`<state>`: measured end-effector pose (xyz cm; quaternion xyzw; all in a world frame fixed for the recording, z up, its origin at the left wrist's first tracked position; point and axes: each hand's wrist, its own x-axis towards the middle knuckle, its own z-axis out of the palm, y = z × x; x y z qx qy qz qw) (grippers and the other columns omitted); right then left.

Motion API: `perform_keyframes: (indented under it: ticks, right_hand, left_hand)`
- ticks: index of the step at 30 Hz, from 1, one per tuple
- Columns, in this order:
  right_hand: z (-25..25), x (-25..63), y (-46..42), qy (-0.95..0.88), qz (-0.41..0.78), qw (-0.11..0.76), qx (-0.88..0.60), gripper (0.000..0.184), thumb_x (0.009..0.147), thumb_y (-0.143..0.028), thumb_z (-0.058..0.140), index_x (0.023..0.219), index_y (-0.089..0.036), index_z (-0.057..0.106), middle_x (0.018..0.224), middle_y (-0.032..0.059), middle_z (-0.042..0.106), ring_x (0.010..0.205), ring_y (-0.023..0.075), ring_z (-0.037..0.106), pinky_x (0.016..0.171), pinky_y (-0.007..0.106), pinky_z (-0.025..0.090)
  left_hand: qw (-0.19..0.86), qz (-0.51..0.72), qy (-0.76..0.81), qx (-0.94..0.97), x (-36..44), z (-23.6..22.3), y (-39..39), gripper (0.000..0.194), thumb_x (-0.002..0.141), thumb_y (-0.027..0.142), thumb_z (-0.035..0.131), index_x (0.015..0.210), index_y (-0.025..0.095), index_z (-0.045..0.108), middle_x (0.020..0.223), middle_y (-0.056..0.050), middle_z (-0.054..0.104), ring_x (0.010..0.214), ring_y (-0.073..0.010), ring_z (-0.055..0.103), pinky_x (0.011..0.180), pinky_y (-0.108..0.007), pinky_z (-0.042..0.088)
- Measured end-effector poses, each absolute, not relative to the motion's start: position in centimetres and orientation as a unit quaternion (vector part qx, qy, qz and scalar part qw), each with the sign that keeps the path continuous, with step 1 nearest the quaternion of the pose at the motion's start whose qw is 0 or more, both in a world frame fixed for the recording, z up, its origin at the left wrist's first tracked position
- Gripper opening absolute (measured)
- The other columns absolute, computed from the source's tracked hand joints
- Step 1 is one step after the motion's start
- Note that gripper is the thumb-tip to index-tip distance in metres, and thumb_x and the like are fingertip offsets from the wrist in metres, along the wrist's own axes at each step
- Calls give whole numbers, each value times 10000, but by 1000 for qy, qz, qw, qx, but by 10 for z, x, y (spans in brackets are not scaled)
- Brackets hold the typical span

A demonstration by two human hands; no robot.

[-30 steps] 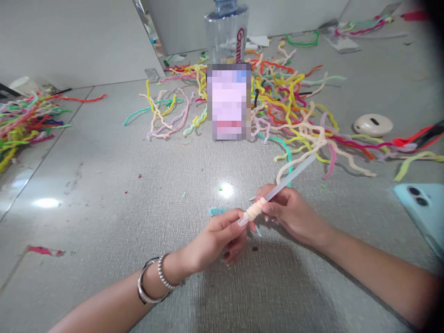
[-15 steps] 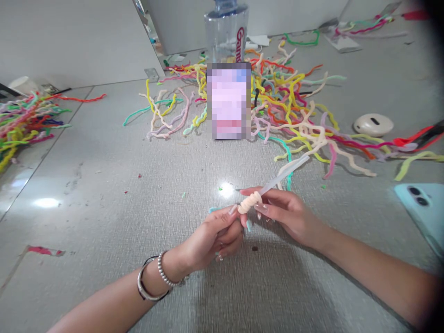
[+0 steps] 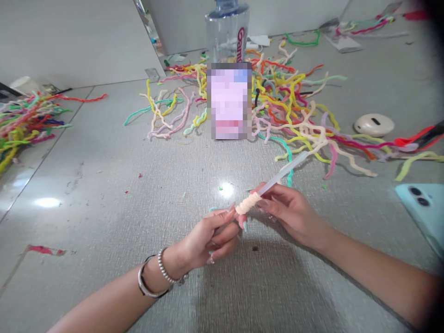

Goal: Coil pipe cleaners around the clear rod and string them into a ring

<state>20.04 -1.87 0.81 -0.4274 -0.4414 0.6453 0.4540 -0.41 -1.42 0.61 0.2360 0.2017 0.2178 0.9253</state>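
Note:
A cream pipe cleaner (image 3: pixel 247 204) is wound in a tight coil round a translucent whitish stick (image 3: pixel 285 173), which slants up to the right above the table. My left hand (image 3: pixel 211 238) is closed on the lower end of the stick, thumb against the bottom of the coil. With thumb and fingers closed at the upper end of the coil, my right hand (image 3: pixel 298 212) pinches the pipe cleaner. Parts of the stick and of the pipe cleaner's end are hidden by the fingers.
Behind the hands, a phone (image 3: pixel 229 101) with a blurred screen leans on a clear bottle (image 3: pixel 225 32). Loose colourful pipe cleaners (image 3: pixel 298 106) lie around it, with another heap (image 3: pixel 24 125) at left. A white oval case (image 3: pixel 373 125) and a light blue phone (image 3: pixel 425 212) are at right.
My right fingers have shifted and closed in at the coil's upper end. The coil and stick have turned slightly, and my left hand has moved a little to the left.

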Motion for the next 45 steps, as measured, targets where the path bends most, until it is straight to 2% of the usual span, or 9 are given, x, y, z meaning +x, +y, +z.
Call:
perform_keyframes:
  ticks: [6, 11, 15, 22, 27, 30, 39, 45]
  right_hand:
    - [-2, 204, -20, -427, 639, 453, -452, 171, 857, -383, 687, 981, -268, 716, 873, 10, 633, 684, 120, 511, 605, 245, 406]
    - [-4, 205, -21, -398, 655, 448, -460, 181, 864, -389, 683, 1008, -278, 682, 747, -16, 559, 562, 98, 404, 502, 232, 333]
    - [-2, 204, -21, -399, 663, 449, -448, 161, 878, -383, 669, 995, -273, 668, 718, -27, 514, 549, 94, 365, 492, 233, 305]
    - [2, 200, -19, -425, 652, 449, -439, 161, 909, -377, 631, 1001, -250, 670, 711, -36, 506, 566, 88, 398, 528, 234, 326]
    - [0, 200, -19, -426, 652, 451, -436, 180, 923, -402, 609, 979, -246, 681, 632, -51, 465, 529, 77, 373, 489, 223, 295]
    - [-2, 200, -19, -425, 648, 456, -438, 166, 921, -405, 614, 963, -259, 680, 652, -46, 488, 538, 74, 378, 489, 218, 298]
    - [-1, 202, -21, -428, 646, 451, -443, 178, 905, -418, 631, 1008, -289, 695, 659, -42, 497, 539, 74, 387, 473, 206, 294]
    - [-3, 201, -20, -422, 656, 461, -424, 148, 901, -409, 640, 956, -288, 705, 679, -40, 540, 564, 65, 433, 497, 183, 335]
  left_hand:
    - [897, 238, 255, 273, 2, 14, -16, 264, 983, 382, 442, 899, 158, 555, 415, 115, 277, 318, -54, 227, 339, -169, 204]
    - [898, 241, 258, 263, 4, 14, -16, 115, 979, 297, 489, 920, 199, 479, 475, 119, 286, 363, -50, 222, 371, -162, 213]
    - [903, 254, 237, 252, 3, 11, -16, 127, 996, 259, 459, 882, 203, 461, 501, 111, 297, 373, -46, 232, 378, -168, 203]
    - [905, 256, 243, 237, 3, 14, -15, 199, 1012, 266, 418, 899, 164, 547, 468, 107, 296, 359, -47, 210, 365, -159, 207]
    - [908, 252, 233, 243, 1, 11, -15, 239, 1004, 306, 438, 926, 147, 599, 421, 114, 285, 327, -44, 174, 334, -141, 193]
    - [910, 245, 232, 240, 0, 10, -15, 266, 1001, 337, 435, 937, 149, 612, 391, 116, 295, 291, -46, 161, 297, -138, 181]
    - [926, 217, 208, 229, 0, 4, -16, 291, 1002, 372, 394, 888, 173, 573, 361, 108, 352, 230, -59, 199, 242, -133, 218]
    - [911, 224, 228, 260, 2, 7, -16, 307, 983, 410, 432, 831, 165, 538, 391, 107, 335, 279, -47, 216, 297, -135, 235]
